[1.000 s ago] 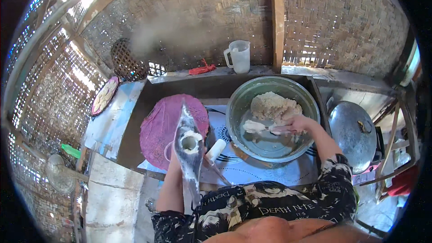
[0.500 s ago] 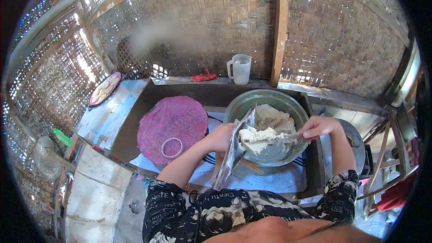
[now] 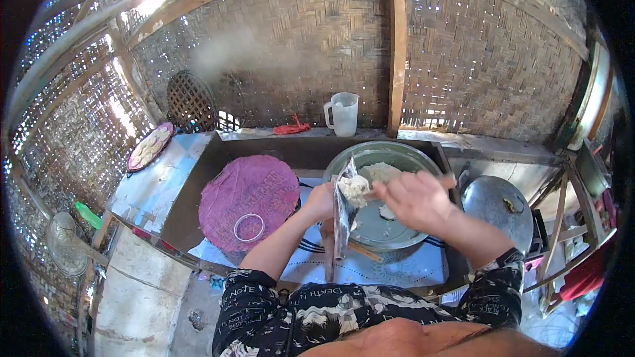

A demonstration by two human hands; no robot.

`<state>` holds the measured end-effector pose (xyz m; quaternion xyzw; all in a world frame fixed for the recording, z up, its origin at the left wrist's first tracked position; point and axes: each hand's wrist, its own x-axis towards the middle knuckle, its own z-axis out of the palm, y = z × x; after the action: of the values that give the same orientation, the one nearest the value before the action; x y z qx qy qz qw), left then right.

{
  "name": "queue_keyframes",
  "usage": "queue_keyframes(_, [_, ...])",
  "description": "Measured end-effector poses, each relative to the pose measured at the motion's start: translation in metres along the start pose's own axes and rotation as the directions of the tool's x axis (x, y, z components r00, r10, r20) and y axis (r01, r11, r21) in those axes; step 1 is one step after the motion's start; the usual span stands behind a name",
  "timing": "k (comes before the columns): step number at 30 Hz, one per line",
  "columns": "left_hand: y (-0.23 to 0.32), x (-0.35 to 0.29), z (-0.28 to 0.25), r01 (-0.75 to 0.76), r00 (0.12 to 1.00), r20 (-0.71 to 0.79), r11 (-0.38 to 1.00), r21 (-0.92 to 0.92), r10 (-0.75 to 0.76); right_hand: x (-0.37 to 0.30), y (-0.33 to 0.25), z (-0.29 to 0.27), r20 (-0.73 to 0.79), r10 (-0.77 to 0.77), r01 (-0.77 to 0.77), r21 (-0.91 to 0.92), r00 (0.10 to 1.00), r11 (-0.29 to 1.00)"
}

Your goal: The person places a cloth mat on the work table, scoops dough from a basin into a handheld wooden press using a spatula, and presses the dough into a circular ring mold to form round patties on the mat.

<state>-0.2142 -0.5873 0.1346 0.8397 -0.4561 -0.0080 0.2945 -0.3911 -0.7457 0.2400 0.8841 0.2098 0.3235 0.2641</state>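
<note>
Head view, centre of frame: since a second ago your two hands have come together over the metal basin. Back then your left hand held the long leaf strip upright at lower centre, beside the purple mat, while your right hand was reaching into the basin. Half a second ago the strip had swung right, toward the basin. Now your left hand holds the strip at the basin's near-left rim, and your right hand is level with its top.

Judgement: the lump of white dough now sitting on the strip's upper end looks like a portion lifted from the basin, so the loading step seems under way, not finished.

Fingers: your left hand is wrapped round the strip just below the dough, fingers closed on it. Your right hand's fingers are bent and close together, tips touching or nearly touching the dough; whether they pinch any of it you cannot tell from here.

How the things look:
- Strip: narrow, grey-green, glossy, hanging down from your left hand toward the lower centre.
- Dough: pale, rough, crumbly at the edges.
- Basin: more white dough heaped at its far side, grey floor bare near you.

Left of centre: round purple mat with a thin ring lying on it.
</note>
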Motion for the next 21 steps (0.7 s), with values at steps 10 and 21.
queue_keyframes(10, [-0.039, 0.001, 0.005, 0.066, 0.998, -0.013, 0.995, 0.074, -0.065, -0.024, 0.062, -0.021, -0.270, 0.338, -0.293, 0.194, 0.902, 0.936])
queue_keyframes(21, [-0.011, 0.015, 0.016, 0.149, 0.980, 0.126, 0.988, 0.041, -0.153, -0.002, 0.023, 0.022, -0.056, 0.046, -0.029, 0.266, 0.997, 0.964])
